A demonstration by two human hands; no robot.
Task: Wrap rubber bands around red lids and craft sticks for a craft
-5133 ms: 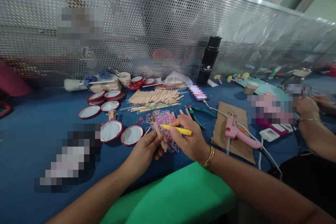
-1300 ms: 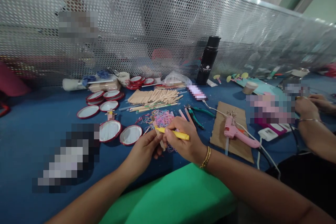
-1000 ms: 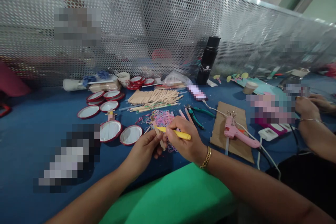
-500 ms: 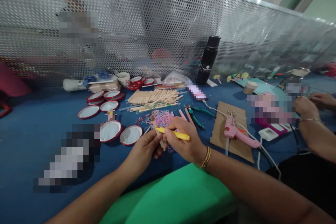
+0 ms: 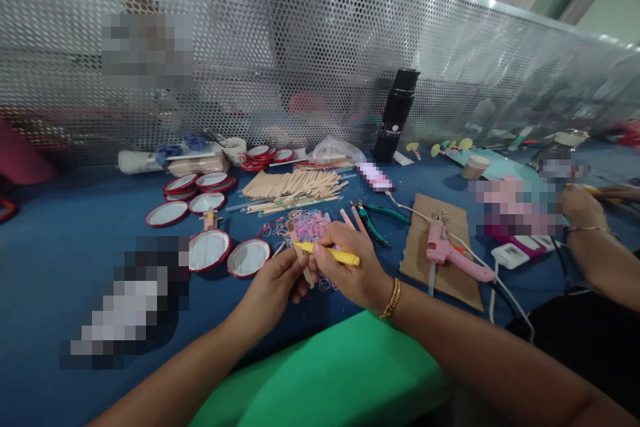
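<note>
My left hand (image 5: 278, 275) pinches a small wooden stick (image 5: 299, 251), which slants between its fingers. In my right hand (image 5: 350, 263) is a yellow marker (image 5: 336, 254), its tip touching or very near the upper part of the stick. Behind both hands lies a pile of pink, purple and blue loops (image 5: 311, 224). Two white lids with red rims (image 5: 249, 258) rest to the left of my hands. A heap of wooden sticks (image 5: 293, 184) is farther back.
A pink glue gun (image 5: 445, 255) lies on cardboard (image 5: 415, 247) at right, near green-handled pliers (image 5: 373, 223). A black bottle (image 5: 397, 117) stands by the perforated metal screen (image 5: 225, 47). Another person's hands (image 5: 585, 210) are at far right.
My hands have hardly moved, still holding the stick and marker. At far right, a yellow object now shows at the other person's hands.
</note>
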